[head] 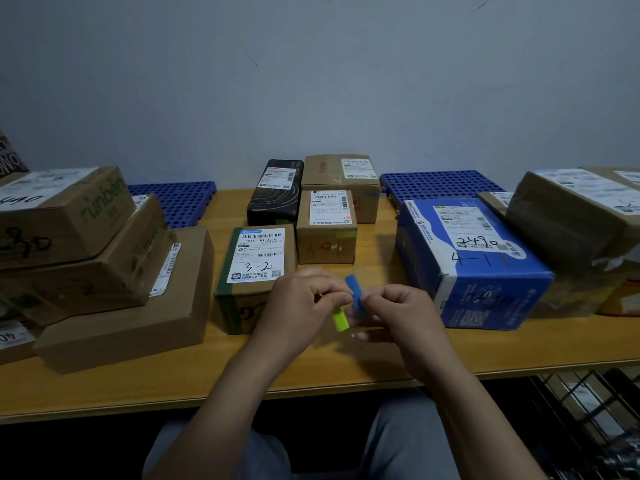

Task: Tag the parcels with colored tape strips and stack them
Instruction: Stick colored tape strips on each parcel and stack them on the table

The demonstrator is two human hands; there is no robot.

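Left hand (304, 303): fingers curled in, pinching the short yellow-green tape strip (340, 319), which hangs below them; the fingertips also meet the blue strip, likely to steady it while the two are parted
Right hand (391, 306): thumb and forefinger closed on the lower end of the short blue tape strip (355, 293), which stands up between both hands; held over the wooden tabletop (311, 368) near the front edge, probably so a strip can go straight onto a parcel
Left pile: brown cardboard parcels (104, 271) already stacked, largest at the bottom, judged for stability
Nearest parcel: brown cardboard box with a green-edged white label marked 3-2 (256, 265), just behind the left hand, so likely next for tagging
Middle group: small brown box (325, 230), black box (277, 192) and another brown box (341, 178), unstacked, close together
Right side: blue printed carton marked 4-1 (474, 258), beside a large brown taped parcel (571, 216)
Hard to tell: whether the strips stick to each other; the left pile and right parcel are cut off by the frame; labels mostly unreadable
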